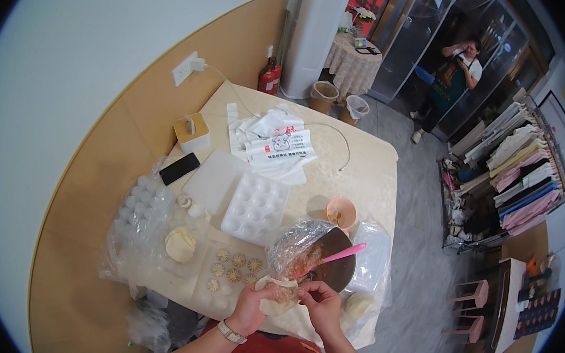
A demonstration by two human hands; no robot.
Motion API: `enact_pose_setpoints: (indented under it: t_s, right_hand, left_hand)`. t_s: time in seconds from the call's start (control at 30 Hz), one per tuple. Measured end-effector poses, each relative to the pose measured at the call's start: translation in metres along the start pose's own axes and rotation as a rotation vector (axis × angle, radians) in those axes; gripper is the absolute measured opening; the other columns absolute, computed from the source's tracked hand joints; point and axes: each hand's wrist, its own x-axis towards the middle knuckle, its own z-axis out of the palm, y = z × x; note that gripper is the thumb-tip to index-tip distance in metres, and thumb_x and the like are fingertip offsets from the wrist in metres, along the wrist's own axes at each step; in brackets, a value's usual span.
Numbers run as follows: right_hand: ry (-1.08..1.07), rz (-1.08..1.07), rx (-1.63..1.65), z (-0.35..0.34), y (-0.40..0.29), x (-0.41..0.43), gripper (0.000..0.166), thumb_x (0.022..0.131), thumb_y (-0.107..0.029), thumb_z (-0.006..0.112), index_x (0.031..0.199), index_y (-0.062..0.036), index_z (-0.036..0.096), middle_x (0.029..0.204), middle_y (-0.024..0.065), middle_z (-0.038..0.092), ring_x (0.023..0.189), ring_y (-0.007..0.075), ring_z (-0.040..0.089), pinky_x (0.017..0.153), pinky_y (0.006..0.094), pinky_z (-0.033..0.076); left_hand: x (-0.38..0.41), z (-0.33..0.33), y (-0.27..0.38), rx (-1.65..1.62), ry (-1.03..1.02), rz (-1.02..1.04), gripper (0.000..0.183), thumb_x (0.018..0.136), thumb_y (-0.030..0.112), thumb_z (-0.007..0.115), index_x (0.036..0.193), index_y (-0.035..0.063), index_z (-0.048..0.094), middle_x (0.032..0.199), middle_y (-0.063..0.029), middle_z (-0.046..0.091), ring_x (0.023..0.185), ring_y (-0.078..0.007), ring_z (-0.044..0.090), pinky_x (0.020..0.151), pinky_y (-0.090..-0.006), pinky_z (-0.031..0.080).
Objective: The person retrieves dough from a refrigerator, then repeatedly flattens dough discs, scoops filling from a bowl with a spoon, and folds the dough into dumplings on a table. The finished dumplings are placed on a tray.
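Note:
My left hand (251,304) holds a round dough wrapper (274,308) with minced filling (284,293) in its middle. The thumb and forefinger of my right hand (320,301) pinch the wrapper's right edge. Just beyond them stands a dark metal bowl (345,272) of minced filling, partly covered with plastic film, with a pink-handled utensil (344,252) in it. Several pleated buns (234,274) sit in a plastic tray (202,288) to the left. A stack of dough wrappers (180,245) lies farther left.
A white tray with round hollows (256,209), a pink cup (341,212), a black phone (180,169), printed plastic bags (280,149) and a tissue box (192,134) are on the table. Clear containers (370,257) stand at the right edge. A person (455,78) stands by the glass doors.

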Motion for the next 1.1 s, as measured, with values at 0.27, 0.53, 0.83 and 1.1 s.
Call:
enact_pose_setpoints:
  t_s: [0.27,0.53,0.83,1.1]
  right_hand:
    - [-0.009,0.047,-0.026,0.000,0.008,0.004,0.007,0.083,-0.002,0.069,0.086,0.0003,0.063,0.081,0.0029,0.065,0.072,0.0067,0.059,0.064,0.0210,0.048]
    - [-0.032,-0.284,-0.389,0.014,0.000,-0.002,0.007,0.082,-0.003,0.069,0.086,-0.0014,0.064,0.080,0.0030,0.065,0.071,0.0089,0.061,0.067,0.0225,0.049]
    - [0.015,-0.220,-0.293,0.031,-0.016,-0.002,0.005,0.083,-0.001,0.066,0.086,0.0015,0.063,0.081,0.0059,0.066,0.071,0.0094,0.061,0.067,0.0226,0.049]
    - [0.120,-0.423,-0.674,0.033,-0.020,-0.005,0.008,0.078,0.004,0.064,0.085,0.0017,0.061,0.073,0.0092,0.064,0.065,0.0143,0.062,0.062,0.0262,0.050]
  left_hand:
    - [-0.003,0.007,0.003,0.072,0.055,-0.007,0.028,0.082,0.001,0.060,0.110,-0.0007,0.060,0.104,-0.0079,0.065,0.093,-0.0161,0.063,0.084,-0.0306,0.049]
    - [-0.002,0.005,-0.008,0.161,0.217,0.039,0.015,0.084,0.004,0.065,0.098,0.0031,0.062,0.095,-0.0051,0.066,0.086,-0.0124,0.062,0.075,-0.0274,0.048]
    - [-0.008,0.013,-0.001,0.126,0.153,0.069,0.011,0.085,0.005,0.065,0.096,0.0042,0.063,0.092,-0.0029,0.065,0.085,-0.0109,0.061,0.075,-0.0255,0.048]
    - [-0.008,0.010,-0.003,0.210,0.187,0.126,0.014,0.084,0.007,0.067,0.097,0.0029,0.064,0.092,-0.0027,0.064,0.085,-0.0106,0.059,0.077,-0.0253,0.045]
